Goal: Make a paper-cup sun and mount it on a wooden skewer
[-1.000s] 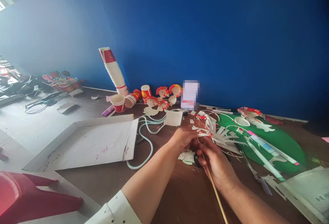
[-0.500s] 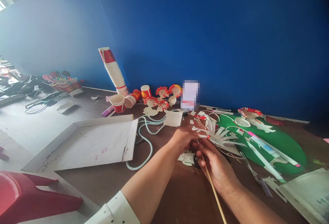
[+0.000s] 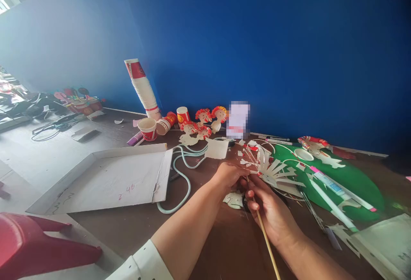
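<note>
Stick [image 3: 268,245] of pale wood slants up over the brown surface [image 3: 221,241], clamped in the right hand [image 3: 269,203]; the left hand [image 3: 230,175] curls at its upper end, though whether it pinches the fringed paper [image 3: 276,172] just beyond, I cannot tell. That paper's strips are cut but splay loose, so this piece seems partway; the red-fringed figures [image 3: 219,114] by the wall [image 3: 272,57] look finished. What remains is unclear. The hands hide the stick's upper end, and the frame crops its lower one.

Hands [image 3: 229,176] [image 3: 269,213] close together (fingers [image 3: 253,205] bent)
</note>
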{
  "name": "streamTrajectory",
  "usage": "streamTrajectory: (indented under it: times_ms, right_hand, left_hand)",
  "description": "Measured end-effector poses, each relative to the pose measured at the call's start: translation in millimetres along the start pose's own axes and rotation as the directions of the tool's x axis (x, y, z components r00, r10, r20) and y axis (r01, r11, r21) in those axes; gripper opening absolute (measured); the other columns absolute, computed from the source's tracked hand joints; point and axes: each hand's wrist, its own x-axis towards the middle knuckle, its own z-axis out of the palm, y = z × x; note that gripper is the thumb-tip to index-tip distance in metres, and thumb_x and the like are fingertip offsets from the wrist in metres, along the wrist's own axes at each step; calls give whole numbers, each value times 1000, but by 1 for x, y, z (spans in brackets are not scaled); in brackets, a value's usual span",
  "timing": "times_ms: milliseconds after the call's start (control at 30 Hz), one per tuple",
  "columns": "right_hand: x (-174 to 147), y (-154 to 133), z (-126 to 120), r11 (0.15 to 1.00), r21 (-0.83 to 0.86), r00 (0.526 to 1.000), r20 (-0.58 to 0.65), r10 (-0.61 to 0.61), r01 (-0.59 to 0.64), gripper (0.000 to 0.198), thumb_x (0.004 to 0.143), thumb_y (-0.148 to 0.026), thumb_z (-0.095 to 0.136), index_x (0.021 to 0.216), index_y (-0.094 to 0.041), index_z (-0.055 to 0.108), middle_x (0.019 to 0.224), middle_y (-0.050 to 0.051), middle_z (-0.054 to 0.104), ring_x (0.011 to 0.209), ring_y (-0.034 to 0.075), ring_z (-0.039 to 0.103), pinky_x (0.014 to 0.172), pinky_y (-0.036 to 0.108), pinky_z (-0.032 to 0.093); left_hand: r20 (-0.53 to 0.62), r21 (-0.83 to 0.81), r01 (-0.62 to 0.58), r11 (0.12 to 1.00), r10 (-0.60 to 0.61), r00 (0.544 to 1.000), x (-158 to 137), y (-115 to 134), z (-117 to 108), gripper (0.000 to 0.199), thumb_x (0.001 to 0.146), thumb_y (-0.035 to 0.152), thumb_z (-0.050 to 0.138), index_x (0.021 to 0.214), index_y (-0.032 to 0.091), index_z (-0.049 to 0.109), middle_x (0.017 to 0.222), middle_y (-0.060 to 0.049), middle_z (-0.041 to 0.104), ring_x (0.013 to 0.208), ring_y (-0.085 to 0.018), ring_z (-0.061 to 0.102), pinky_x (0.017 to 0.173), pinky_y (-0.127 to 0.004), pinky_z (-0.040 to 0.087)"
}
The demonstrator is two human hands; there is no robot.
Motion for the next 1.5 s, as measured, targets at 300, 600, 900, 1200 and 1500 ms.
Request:
streamTrajectory:
  times_ms: [300,600,900,1200,1500]
  right_hand:
    - [0,0,1,999,34,1000,-14,27,-26,33,62,-14,76,93,-22,69,79,0,64,52,3,47,35,8,34]
    - [1,-1,2,999,40,999,31,-3,2,38,60,-8,71,95,-22,68,74,0,59,50,3,42,32,7,29]
    - [4,0,-1,998,49,999,-20,-39,40,41,58,-7,72,96,-22,67,71,0,59,49,4,43,31,7,28]
    - [4,-4,-1,999,11,998,-51,-47,48,43,55,-9,72,96,-21,68,70,0,59,48,4,41,29,8,25]
    - [3,-1,-5,991,-68,992,-39,-117,114,40,59,-13,73,98,-22,71,67,0,58,49,5,42,30,9,26]
  left_hand:
    - [-5,-51,51,997,-51,999,1,-1,2,21,73,10,64,58,15,50,43,3,49,36,-9,45,39,-21,33]
    - [1,-54,63,997,-63,998,4,-3,1,21,71,17,71,63,14,52,47,3,51,38,-9,47,42,-21,37]
    - [77,21,48,999,-49,996,2,-4,-5,26,71,33,73,69,12,58,50,1,53,42,-6,48,38,-15,25]
    - [122,50,-4,999,-3,993,10,-6,-14,24,70,33,73,74,11,64,58,-2,59,44,-6,48,40,-17,27]
    - [63,80,56,995,-61,996,3,-4,-7,16,73,26,69,74,12,63,60,-2,61,47,-7,53,43,-16,31]
